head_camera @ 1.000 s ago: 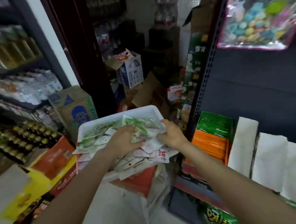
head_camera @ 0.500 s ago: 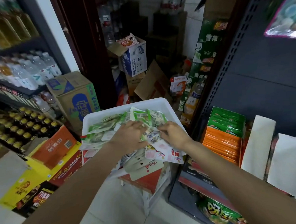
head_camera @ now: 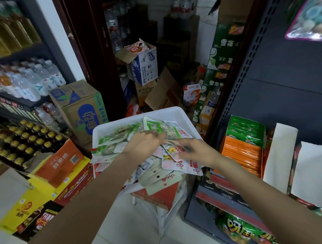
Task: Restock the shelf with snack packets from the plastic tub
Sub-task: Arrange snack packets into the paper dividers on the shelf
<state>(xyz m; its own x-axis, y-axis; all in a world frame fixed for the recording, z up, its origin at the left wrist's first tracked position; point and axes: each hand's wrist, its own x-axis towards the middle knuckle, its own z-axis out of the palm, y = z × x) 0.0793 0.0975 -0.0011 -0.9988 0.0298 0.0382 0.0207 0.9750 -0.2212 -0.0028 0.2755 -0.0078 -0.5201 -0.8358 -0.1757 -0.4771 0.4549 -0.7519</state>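
A white plastic tub [head_camera: 119, 125] stands on a small white stool, heaped with green-and-white and pink-and-white snack packets [head_camera: 170, 164] that spill over its near rim. My left hand [head_camera: 143, 144] lies palm down on the green packets in the middle of the heap, fingers pointing right. My right hand [head_camera: 197, 152] is blurred and lies over the pink-and-white packets, its fingertips close to my left fingertips. Whether it pinches a packet is unclear. The dark shelf [head_camera: 223, 199] stands at the right, with a display box of orange and green packets [head_camera: 244, 141] on it.
White paper sheets [head_camera: 282, 152] cover goods further right on the shelf. Green snack bags [head_camera: 244, 233] fill the shelf below. Cartons [head_camera: 82, 109] and orange and yellow boxes [head_camera: 59, 165] crowd the floor at the left, beside racks of bottles [head_camera: 25, 141]. Stacked boxes fill the doorway behind.
The view has tilted down and nearer the tub. My right hand has slid from the tub's right rim onto the pink-and-white packets, towards my left hand, which stays on the heap.
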